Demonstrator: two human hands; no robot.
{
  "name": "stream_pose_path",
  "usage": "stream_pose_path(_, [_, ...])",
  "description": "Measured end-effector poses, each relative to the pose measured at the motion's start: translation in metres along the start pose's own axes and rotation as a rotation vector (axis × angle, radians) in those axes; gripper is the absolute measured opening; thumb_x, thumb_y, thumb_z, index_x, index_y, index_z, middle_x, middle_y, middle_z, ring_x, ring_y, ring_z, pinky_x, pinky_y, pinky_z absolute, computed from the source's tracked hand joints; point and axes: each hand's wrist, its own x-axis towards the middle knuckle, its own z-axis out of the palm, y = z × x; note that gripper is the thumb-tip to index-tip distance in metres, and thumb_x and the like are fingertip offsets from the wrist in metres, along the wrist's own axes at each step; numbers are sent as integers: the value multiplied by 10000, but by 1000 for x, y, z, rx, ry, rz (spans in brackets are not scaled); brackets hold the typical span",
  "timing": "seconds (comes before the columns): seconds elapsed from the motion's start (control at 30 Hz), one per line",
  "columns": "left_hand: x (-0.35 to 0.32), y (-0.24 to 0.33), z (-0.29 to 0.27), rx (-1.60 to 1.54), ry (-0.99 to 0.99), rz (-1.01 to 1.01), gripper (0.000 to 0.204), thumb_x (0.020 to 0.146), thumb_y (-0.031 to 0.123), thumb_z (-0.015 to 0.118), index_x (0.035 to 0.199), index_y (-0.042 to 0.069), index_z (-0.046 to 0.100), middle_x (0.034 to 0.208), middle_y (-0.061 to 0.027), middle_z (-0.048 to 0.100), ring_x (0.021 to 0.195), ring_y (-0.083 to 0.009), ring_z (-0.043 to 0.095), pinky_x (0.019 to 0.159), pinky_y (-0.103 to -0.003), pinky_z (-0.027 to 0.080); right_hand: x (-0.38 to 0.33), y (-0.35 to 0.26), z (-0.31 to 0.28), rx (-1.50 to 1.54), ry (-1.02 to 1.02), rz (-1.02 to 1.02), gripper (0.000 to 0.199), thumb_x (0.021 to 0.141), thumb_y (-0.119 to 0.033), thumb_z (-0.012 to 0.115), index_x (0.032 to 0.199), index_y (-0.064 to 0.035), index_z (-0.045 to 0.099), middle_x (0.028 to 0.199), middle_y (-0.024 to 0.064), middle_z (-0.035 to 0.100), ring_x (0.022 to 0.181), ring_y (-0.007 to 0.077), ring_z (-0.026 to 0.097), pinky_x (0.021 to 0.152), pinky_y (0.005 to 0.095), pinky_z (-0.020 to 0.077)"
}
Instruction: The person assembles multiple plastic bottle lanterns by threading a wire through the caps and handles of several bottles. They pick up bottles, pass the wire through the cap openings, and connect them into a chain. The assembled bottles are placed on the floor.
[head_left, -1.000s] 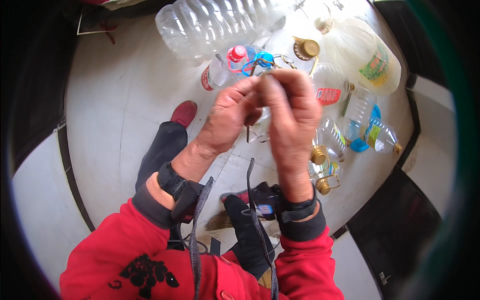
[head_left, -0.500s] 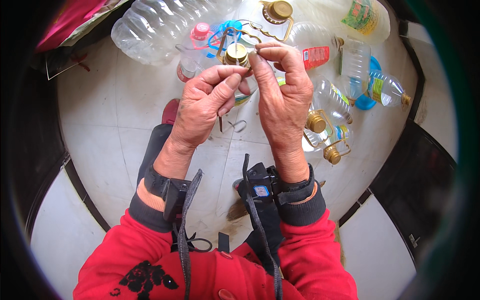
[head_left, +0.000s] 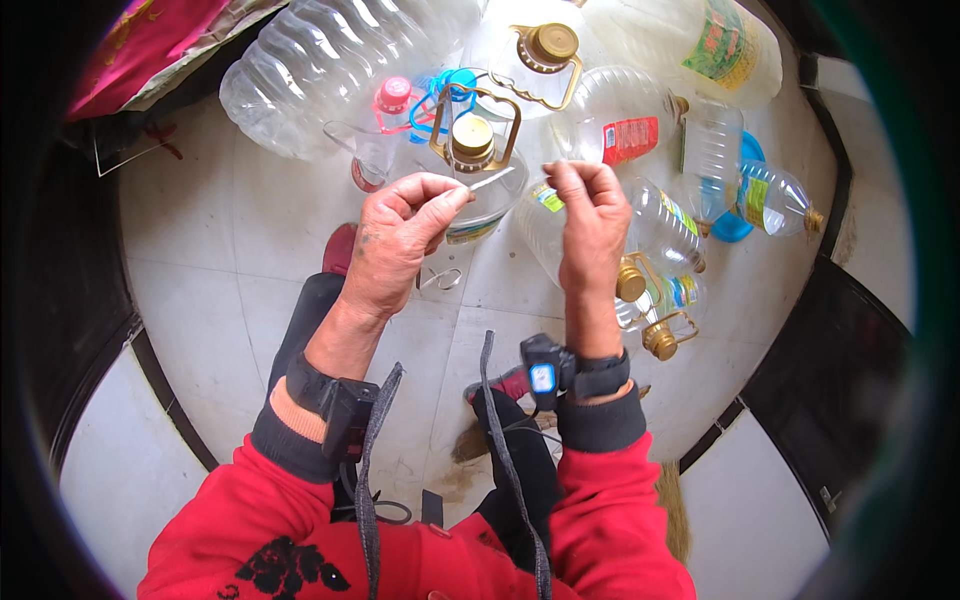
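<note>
My left hand point(head_left: 395, 245) is closed, with thumb and forefinger pinching a short, thin pale strip point(head_left: 491, 180) that points up to the right. What the strip is made of cannot be told. Apart from it, on the right, my right hand point(head_left: 592, 225) is pinched shut; anything between its fingertips is hidden or too small to name. Just beyond the strip stands a clear plastic jug with a gold cap point(head_left: 472, 138) and a raised gold handle point(head_left: 516, 125). A thin curled strip point(head_left: 438, 279) lies on the floor below my left hand.
Several clear plastic bottles surround the jug, including a large ribbed one point(head_left: 310, 75), a red-labelled one point(head_left: 590, 105) and one on its side point(head_left: 775, 190). A blue basin point(head_left: 733, 228) sits partly behind them. Pink fabric point(head_left: 150, 45) is at far left, a broom point(head_left: 673, 510) at lower right.
My hands, formerly close together by the gold cap, have separated; my right hand is lower and farther right. The pale strip now shows beyond my left fingertips, and a dark strip end below that hand is gone.
</note>
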Motion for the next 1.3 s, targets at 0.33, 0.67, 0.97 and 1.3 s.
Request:
stream_pose_path(0.33, [16,6,-9,-116,74,-64,94,812,118,568,831,29,593,577,83,429,462,8,287,417,-155,213,70,56,-12,-30,231,263,221,766,-79,565,952,37,546,817,70,572,720,121,527,673,242,431])
stream_pose_path(0.67, [30,7,-14,-128,56,-82,122,826,131,551,851,22,599,601,81,436,457,7,279,416,-158,207,21,9,-100,-180,273,119,237,797,-98,574,1003,17,554,894,58,575,791,116,542,724,235,435])
stream_pose_path(0.97, [34,6,-15,-125,42,-95,134,826,145,554,865,26,599,624,74,442,462,4,280,420,-158,205,-56,1,-168,-730,279,124,177,806,-36,512,974,6,550,881,57,563,800,138,542,734,254,436])
stream_pose_path(1.3, [30,2,-10,-115,34,-83,144,833,124,533,879,-6,574,621,51,427,454,3,278,410,-148,203,-82,36,-160,-1352,34,-82,289,671,-22,625,947,-95,580,1239,117,401,1068,302,420,882,381,367])
